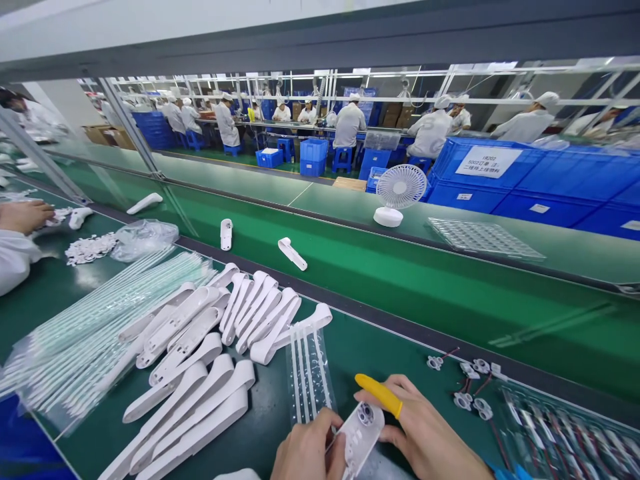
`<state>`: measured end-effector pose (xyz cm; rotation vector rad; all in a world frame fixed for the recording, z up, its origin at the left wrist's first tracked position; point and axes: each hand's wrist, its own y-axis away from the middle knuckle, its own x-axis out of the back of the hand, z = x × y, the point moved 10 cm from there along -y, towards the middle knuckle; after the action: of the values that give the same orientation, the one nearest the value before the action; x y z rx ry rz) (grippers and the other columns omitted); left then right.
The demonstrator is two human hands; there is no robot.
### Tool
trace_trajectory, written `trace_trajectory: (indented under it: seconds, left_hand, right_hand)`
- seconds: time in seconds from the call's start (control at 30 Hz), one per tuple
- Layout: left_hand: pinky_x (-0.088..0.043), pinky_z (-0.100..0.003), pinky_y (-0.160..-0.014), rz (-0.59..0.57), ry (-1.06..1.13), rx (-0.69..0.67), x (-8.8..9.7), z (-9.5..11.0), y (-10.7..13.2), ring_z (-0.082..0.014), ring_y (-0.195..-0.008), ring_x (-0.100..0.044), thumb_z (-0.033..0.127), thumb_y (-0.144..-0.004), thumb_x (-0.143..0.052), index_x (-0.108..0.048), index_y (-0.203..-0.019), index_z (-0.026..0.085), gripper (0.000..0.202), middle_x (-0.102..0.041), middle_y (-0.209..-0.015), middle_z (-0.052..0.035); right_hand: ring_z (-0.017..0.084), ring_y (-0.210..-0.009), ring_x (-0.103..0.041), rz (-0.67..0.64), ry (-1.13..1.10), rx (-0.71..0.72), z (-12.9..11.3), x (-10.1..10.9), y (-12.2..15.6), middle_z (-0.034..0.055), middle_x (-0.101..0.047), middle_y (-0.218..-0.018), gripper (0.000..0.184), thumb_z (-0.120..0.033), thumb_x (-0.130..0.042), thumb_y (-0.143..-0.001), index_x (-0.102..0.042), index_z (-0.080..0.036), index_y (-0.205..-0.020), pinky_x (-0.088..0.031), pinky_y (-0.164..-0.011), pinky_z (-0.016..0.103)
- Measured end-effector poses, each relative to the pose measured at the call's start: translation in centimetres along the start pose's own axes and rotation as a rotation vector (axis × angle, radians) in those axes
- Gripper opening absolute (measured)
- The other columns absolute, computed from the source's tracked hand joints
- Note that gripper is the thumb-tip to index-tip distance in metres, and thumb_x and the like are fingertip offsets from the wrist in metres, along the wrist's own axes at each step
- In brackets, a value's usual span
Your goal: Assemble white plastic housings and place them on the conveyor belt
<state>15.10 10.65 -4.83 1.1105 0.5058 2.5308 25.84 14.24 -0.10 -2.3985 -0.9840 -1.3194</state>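
Note:
Both my hands hold one white plastic housing piece (359, 430) at the bottom centre, over the green bench. My left hand (306, 450) grips its near left side with curled fingers. My right hand (420, 430) closes on its right side, and its index finger wears a yellow finger cot (379, 395) that lies along the piece's top edge. The piece has a round hole near its upper end. Just left of it lies a clear strip (307, 370) with thin white rods.
Several long white plastic shells (200, 360) lie piled on the left, beside bagged white strips (95, 320). Small round wired parts (467, 387) sit right of my hands. Two white shells (293, 253) ride the green conveyor. A co-worker's hand (25, 215) works at far left. A small fan (399, 193) stands beyond.

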Motion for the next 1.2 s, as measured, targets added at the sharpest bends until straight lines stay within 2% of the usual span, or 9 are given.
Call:
trace_trajectory:
  seconds: [0.17,0.3,0.43,0.57,0.73,0.87,1.0,1.07,1.2]
  left_hand:
    - [-0.039,-0.026,-0.055,0.02,0.048,-0.008,-0.4,-0.2,0.1,-0.0231,-0.065,-0.063,0.027,-0.079,-0.037,-0.057,-0.088,0.024,0.022,-0.068,-0.072,-0.0046]
    - [-0.042,-0.031,-0.065,0.114,0.212,0.046,2.3,-1.1,0.6,-0.0235,-0.074,-0.062,0.042,-0.08,-0.035,-0.055,-0.098,0.023,0.033,-0.066,-0.086,-0.0055]
    - [-0.045,-0.033,-0.061,0.329,0.259,0.15,6.1,-4.5,0.3,-0.0218,-0.065,-0.059,0.053,-0.079,-0.03,-0.043,-0.107,0.017,0.048,-0.06,-0.082,-0.0076]
    - [-0.031,-0.023,-0.029,0.303,0.388,0.185,5.2,-6.8,-1.8,-0.0136,-0.03,-0.045,0.052,-0.076,-0.03,-0.036,-0.101,0.016,0.045,-0.052,-0.058,0.0018]
    - [-0.019,-0.019,-0.028,0.291,0.473,0.155,4.1,-6.6,-3.2,-0.007,-0.024,-0.032,0.043,-0.076,-0.031,-0.041,-0.073,0.019,0.026,-0.045,-0.046,0.0063]
    - [-0.031,-0.02,-0.041,0.326,0.506,0.082,4.7,-5.8,-2.7,-0.0085,-0.043,-0.04,0.042,-0.074,-0.041,-0.045,-0.066,0.019,0.025,-0.042,-0.052,0.0056]
    - [-0.04,-0.021,-0.049,0.27,0.671,0.016,4.5,-4.9,-2.3,-0.0124,-0.059,-0.047,0.046,-0.073,-0.048,-0.05,-0.07,0.018,0.029,-0.047,-0.062,0.0025]
    - [-0.044,-0.022,-0.054,0.221,0.859,0.013,4.1,-4.4,-2.1,-0.0131,-0.064,-0.05,0.049,-0.072,-0.053,-0.051,-0.07,0.018,0.032,-0.05,-0.066,0.0016]
    - [-0.048,-0.023,-0.061,0.22,1.152,0.081,3.7,-4.1,-1.8,-0.0123,-0.065,-0.054,0.052,-0.067,-0.061,-0.048,-0.069,0.019,0.036,-0.054,-0.064,0.0032]
  right_hand:
    - [0.02,-0.088,-0.052,0.022,0.014,0.045,-0.8,-0.1,0.1,0.0045,-0.062,-0.098,0.033,-0.013,-0.05,-0.079,-0.055,-0.024,-0.109,-0.044,-0.078,0.031]
    - [0.019,-0.092,-0.053,0.092,0.059,0.082,-0.1,1.4,0.5,0.0045,-0.06,-0.103,0.034,-0.014,-0.046,-0.081,-0.053,-0.025,-0.112,-0.044,-0.081,0.03]
    - [0.023,-0.095,-0.053,0.237,0.289,-0.175,5.7,6.6,-1.1,0.0078,-0.059,-0.104,0.037,-0.022,-0.049,-0.08,-0.05,-0.021,-0.117,-0.042,-0.082,0.035]
    - [0.027,-0.082,-0.057,0.248,0.509,-0.49,12.2,11.3,-4.2,0.0111,-0.061,-0.088,0.037,-0.021,-0.049,-0.08,-0.051,-0.015,-0.117,-0.042,-0.072,0.035]
    - [0.03,-0.086,-0.058,0.238,0.502,-0.543,15.3,12.6,-7.1,0.0157,-0.063,-0.087,0.031,-0.013,-0.05,-0.076,-0.057,-0.008,-0.107,-0.04,-0.071,0.036]
    - [0.033,-0.093,-0.054,0.279,0.448,-0.558,14.9,12.8,-6.6,0.0198,-0.06,-0.096,0.035,-0.011,-0.053,-0.072,-0.055,-0.006,-0.107,-0.039,-0.076,0.041]
    - [0.026,-0.096,-0.054,0.318,0.286,-0.499,10.5,10.6,-4.9,0.0147,-0.058,-0.104,0.036,-0.023,-0.047,-0.08,-0.049,-0.012,-0.114,-0.042,-0.078,0.036]
    - [0.017,-0.093,-0.056,0.238,0.069,-0.407,7.3,7.2,-4.2,0.006,-0.06,-0.106,0.031,-0.03,-0.043,-0.082,-0.051,-0.019,-0.11,-0.045,-0.075,0.026]
    - [0.02,-0.088,-0.057,0.017,-0.693,-0.417,3.4,-1.6,-1.9,0.0106,-0.062,-0.098,0.036,-0.038,-0.054,-0.068,-0.056,-0.014,-0.095,-0.044,-0.076,0.03]
